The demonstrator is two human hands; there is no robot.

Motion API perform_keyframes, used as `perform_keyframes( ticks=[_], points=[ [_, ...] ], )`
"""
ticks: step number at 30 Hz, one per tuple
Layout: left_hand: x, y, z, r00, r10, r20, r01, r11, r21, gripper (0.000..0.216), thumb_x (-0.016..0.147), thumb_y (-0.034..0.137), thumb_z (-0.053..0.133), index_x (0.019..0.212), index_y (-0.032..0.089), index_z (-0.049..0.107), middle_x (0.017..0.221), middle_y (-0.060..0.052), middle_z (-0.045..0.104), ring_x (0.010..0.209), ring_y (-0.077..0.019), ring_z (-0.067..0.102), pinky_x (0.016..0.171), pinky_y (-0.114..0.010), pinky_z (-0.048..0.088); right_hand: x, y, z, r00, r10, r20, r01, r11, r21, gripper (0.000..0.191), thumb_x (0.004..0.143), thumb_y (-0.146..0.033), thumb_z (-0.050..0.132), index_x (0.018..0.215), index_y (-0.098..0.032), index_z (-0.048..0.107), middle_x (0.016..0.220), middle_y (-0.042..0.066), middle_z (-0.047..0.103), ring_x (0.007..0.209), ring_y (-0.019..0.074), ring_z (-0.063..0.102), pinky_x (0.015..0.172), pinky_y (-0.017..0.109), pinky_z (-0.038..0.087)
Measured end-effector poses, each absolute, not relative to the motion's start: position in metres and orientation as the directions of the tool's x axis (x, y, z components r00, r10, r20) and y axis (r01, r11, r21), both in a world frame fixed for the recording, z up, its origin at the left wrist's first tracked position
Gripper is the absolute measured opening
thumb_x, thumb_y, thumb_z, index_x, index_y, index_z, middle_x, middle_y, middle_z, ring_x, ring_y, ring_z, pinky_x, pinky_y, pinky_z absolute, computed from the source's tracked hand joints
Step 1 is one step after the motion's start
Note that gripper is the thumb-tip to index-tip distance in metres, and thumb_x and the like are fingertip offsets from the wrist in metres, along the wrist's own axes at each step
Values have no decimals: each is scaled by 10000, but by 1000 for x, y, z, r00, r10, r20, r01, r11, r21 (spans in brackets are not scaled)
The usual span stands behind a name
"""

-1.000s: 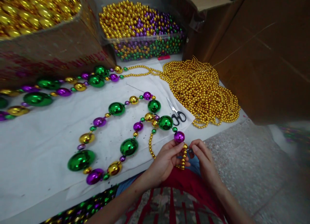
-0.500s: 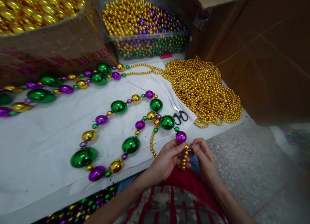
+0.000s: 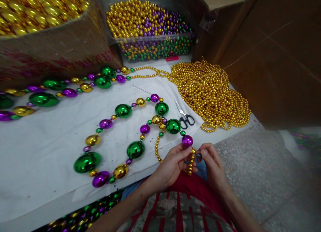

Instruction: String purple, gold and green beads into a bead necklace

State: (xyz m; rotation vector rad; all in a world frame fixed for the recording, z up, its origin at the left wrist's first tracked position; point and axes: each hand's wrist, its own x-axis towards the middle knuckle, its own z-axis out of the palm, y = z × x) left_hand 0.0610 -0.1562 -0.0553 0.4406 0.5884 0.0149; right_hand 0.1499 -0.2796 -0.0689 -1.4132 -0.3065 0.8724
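Left hand (image 3: 175,161) pinched the bead necklace (image 3: 135,149) at its small gold beads (image 3: 191,165), lower center of frame, just under a purple bead (image 3: 187,141). Right hand (image 3: 212,162) gripped a small dark item (image 3: 199,157), type unclear, more exposed than half a second earlier. Necklace loop kept its place on the white cloth (image 3: 45,148), center-left; scissors (image 3: 184,114) unmoved.

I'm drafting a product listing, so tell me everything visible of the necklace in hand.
The necklace strings glossy, plastic-looking green, purple and gold beads, big ones spaced by smaller ones, with a run of small gold beads. Most of it lies bent on the white cloth, parts meeting near the scissors. The left hand pinches it beside a purple bead.
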Motion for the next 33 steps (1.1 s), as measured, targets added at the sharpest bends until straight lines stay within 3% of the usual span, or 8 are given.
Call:
perform_keyframes(
  ticks=[6, 10, 13, 17, 24, 30, 33],
  points=[
    [58, -152, -53, 831, 140, -539, 89, 922, 378, 179, 808, 245, 658, 927, 149, 563, 785, -11, 564, 612, -125, 595, 537, -275, 562, 170, -285, -65, 692, 683, -235, -364, 48, -930, 402, 951, -572, 356, 979, -224, 555, 726, 7, 529, 718, 173, 471, 699, 286, 365],
    [51, -144, -46, 857, 163, -489, 35, 928, 371, 202, 783, 256, 687, 916, 136, 594, 790, -16, 559, 617, -121, 589, 553, -263, 550, 190, -280, -59, 693, 697, -184, -202, -57, -978, 180, 912, -402, 566, 964, -230, 574, 840, 8, 570, 833, 167, 505, 776, 271, 368],
    [45, -138, -39, 874, 200, -442, -14, 920, 391, 215, 774, 263, 697, 924, 133, 618, 790, -19, 561, 636, -127, 592, 565, -259, 542, 196, -270, -49, 622, 764, -173, -132, -115, -985, 143, 864, -341, 646, 932, -232, 583, 844, -4, 572, 835, 163, 519, 759, 253, 383],
    [40, -133, -36, 859, 274, -431, -60, 892, 448, 234, 751, 265, 721, 926, 136, 636, 808, -20, 573, 644, -134, 600, 586, -276, 543, 189, -260, -37, 522, 837, -162, -80, -142, -987, 129, 899, -362, 596, 917, -235, 591, 785, -16, 550, 772, 155, 507, 707, 243, 379],
    [38, -136, -44, 834, 327, -444, -58, 852, 520, 222, 755, 256, 723, 927, 139, 647, 813, -24, 599, 683, -138, 611, 657, -304, 547, 168, -265, -40, 461, 865, -197, -102, -168, -980, 369, 970, -476, 401, 883, -198, 627, 729, 16, 551, 735, 188, 487, 696, 285, 352],
    [40, -140, -45, 823, 344, -452, -67, 850, 523, 247, 731, 261, 743, 924, 141, 647, 834, -26, 603, 685, -138, 606, 649, -297, 544, 166, -263, -45, 467, 859, -208, -51, -209, -977, 339, 964, -451, 437, 826, -193, 608, 721, 11, 531, 737, 183, 491, 702, 286, 355],
    [36, -136, -36, 799, 352, -487, -75, 862, 501, 259, 758, 308, 717, 936, 137, 639, 813, -30, 592, 644, -125, 588, 621, -283, 537, 180, -252, -45, 544, 821, -172, 54, -239, -970, 257, 949, -425, 471, 883, -208, 591, 753, 9, 536, 741, 187, 503, 693, 290, 378]
  ],
)
